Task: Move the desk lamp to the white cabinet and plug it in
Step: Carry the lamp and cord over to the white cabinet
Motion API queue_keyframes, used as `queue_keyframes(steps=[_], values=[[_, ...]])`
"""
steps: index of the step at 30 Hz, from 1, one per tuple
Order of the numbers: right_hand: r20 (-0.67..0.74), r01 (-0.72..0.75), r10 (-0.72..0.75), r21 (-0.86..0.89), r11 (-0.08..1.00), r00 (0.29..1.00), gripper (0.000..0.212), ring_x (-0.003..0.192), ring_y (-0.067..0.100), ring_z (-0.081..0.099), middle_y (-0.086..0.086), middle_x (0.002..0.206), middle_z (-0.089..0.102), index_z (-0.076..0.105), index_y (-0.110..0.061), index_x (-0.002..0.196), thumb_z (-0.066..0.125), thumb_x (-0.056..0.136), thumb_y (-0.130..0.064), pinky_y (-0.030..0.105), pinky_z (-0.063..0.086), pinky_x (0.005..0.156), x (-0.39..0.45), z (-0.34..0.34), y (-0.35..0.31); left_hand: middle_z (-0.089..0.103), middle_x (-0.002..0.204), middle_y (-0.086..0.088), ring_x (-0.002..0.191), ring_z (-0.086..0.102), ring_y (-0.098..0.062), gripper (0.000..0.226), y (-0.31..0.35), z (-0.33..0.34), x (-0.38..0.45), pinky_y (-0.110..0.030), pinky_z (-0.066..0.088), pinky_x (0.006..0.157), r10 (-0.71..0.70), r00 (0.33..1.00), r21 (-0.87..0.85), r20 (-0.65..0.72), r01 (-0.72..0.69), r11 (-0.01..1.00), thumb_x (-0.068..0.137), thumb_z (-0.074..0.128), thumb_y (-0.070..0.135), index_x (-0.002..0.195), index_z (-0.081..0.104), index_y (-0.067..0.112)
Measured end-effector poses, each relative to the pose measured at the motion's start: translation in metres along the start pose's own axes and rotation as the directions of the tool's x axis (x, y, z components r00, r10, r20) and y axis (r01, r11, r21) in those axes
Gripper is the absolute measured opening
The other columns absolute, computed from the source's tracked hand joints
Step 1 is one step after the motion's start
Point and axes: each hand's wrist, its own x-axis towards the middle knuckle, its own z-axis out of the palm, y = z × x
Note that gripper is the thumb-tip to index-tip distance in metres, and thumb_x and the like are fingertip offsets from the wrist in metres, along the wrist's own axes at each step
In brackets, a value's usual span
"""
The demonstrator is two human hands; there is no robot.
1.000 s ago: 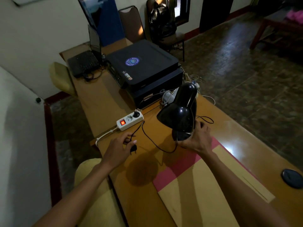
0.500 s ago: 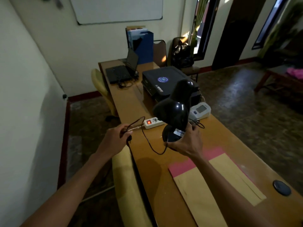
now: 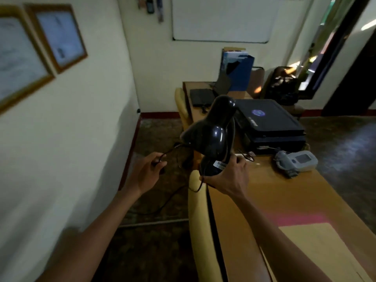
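Black and glossy, the desk lamp (image 3: pixel 211 137) is lifted clear of the wooden desk (image 3: pixel 284 196), held up over the desk's left edge with its shade tipped toward the left. The right hand (image 3: pixel 227 180) grips the lamp's round base from below and behind, fingers curled around it beside a small white label. The left hand (image 3: pixel 145 174) is out to the left, above the floor, its thumb and fingers pinched on the lamp's thin black cord (image 3: pixel 168 151); the plug itself seems to sit inside that grip, though motion blur makes this hard to confirm. From the base a loop of cord hangs down just in front of the yellow chair back (image 3: pixel 198 220) that stands against the desk's edge.

On the desk beyond the lamp lies a dark printer (image 3: pixel 270 123), with a grey blood-pressure monitor (image 3: pixel 297 162) to its right and an open laptop (image 3: pixel 205 94) farther back. A pink and tan envelope (image 3: pixel 317 247) lies flat on the near part of the desk. Two framed pictures (image 3: pixel 40 45) hang on the cream wall to the left, and a whiteboard (image 3: pixel 221 19) hangs on the far wall.
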Motion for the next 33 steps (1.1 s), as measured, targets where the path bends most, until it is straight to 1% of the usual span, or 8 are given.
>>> queue_keyframes(steps=[3,6,9,11,15,24,29,33], values=[[0.07,0.077,-0.078,0.012,0.997,0.995,0.12,0.12,0.033,0.04,0.012,0.127,0.044,0.036,-0.023,0.133,0.074,0.035,-0.08,0.041,0.045,0.091,0.004,0.021,-0.03,0.076,0.103,-0.009,0.094,0.071,-0.027,0.023,-0.019,-0.03,-0.022,-0.027,0.053,0.082,-0.097,0.992,0.071,-0.086,0.103,0.992,0.095,0.064,0.023,0.114,0.069,0.013],[0.188,0.129,-0.141,0.073,0.989,0.972,0.129,0.129,0.034,0.035,0.013,0.137,0.04,0.031,-0.023,0.139,0.074,0.032,-0.082,0.05,0.046,0.098,0.009,0.041,-0.054,0.076,0.106,-0.009,0.097,0.071,-0.026,0.027,-0.032,-0.049,-0.047,-0.038,0.056,0.086,-0.22,0.96,0.078,-0.173,0.236,0.969,0.094,0.064,0.028,0.116,0.069,0.013],[0.126,0.098,-0.114,0.124,0.987,0.986,0.134,0.133,0.038,0.031,0.018,0.143,0.036,0.029,-0.02,0.143,0.075,0.034,-0.084,0.057,0.043,0.101,0.007,0.058,-0.066,0.076,0.102,-0.005,0.094,0.072,-0.016,0.024,-0.033,-0.062,-0.058,-0.033,0.057,0.084,-0.228,0.966,0.061,-0.123,0.236,0.97,0.094,0.065,0.024,0.115,0.07,0.016],[0.408,0.369,-0.443,0.251,0.895,0.798,0.133,0.134,0.04,0.029,0.019,0.146,0.033,0.027,-0.019,0.145,0.078,0.039,-0.081,0.06,0.04,0.104,-0.012,0.103,-0.12,0.076,0.094,0.002,0.087,0.071,-0.005,0.021,-0.038,-0.095,-0.143,-0.022,0.055,0.078,-0.462,0.787,0.027,-0.409,0.517,0.856,0.093,0.066,0.022,0.114,0.07,0.02],[0.394,0.342,-0.421,0.257,0.904,0.817,0.134,0.136,0.041,0.027,0.02,0.147,0.032,0.028,-0.015,0.145,0.078,0.039,-0.08,0.061,0.037,0.106,-0.029,0.109,-0.136,0.071,0.079,0.012,0.075,0.066,0.013,0.018,-0.042,-0.104,-0.161,-0.002,0.044,0.067,-0.461,0.789,0.048,-0.406,0.522,0.851,0.091,0.068,0.024,0.109,0.07,0.026],[0.569,0.501,-0.692,0.482,0.718,0.444,0.123,0.134,0.034,0.03,0.014,0.142,0.033,0.03,-0.021,0.137,0.085,0.038,-0.07,0.052,0.042,0.104,-0.156,0.144,-0.182,0.074,0.083,0.005,0.072,0.066,0.012,0.019,0.01,-0.12,-0.341,-0.01,0.055,0.065,-0.559,0.497,0.039,-0.664,0.77,0.637,0.093,0.065,0.021,0.112,0.068,0.022],[0.575,0.519,-0.791,0.62,0.589,0.21,0.119,0.129,0.035,0.036,0.013,0.137,0.037,0.033,-0.02,0.136,0.084,0.04,-0.07,0.054,0.049,0.096,-0.254,0.129,-0.188,0.074,0.082,0.002,0.069,0.069,0.002,0.02,0.059,-0.113,-0.446,-0.024,0.06,0.074,-0.596,0.279,-0.089,-0.753,0.854,0.513,0.094,0.064,0.018,0.114,0.068,0.017],[0.56,0.498,-0.825,0.697,0.516,0.072,0.119,0.125,0.037,0.044,0.014,0.133,0.046,0.038,-0.021,0.133,0.075,0.034,-0.075,0.051,0.05,0.094,-0.337,0.113,-0.184,0.077,0.087,-0.001,0.073,0.071,-0.006,0.021,0.102,-0.099,-0.53,-0.029,0.06,0.077,-0.609,0.138,-0.166,-0.781,0.895,0.415,0.096,0.061,0.02,0.115,0.068,0.017]])
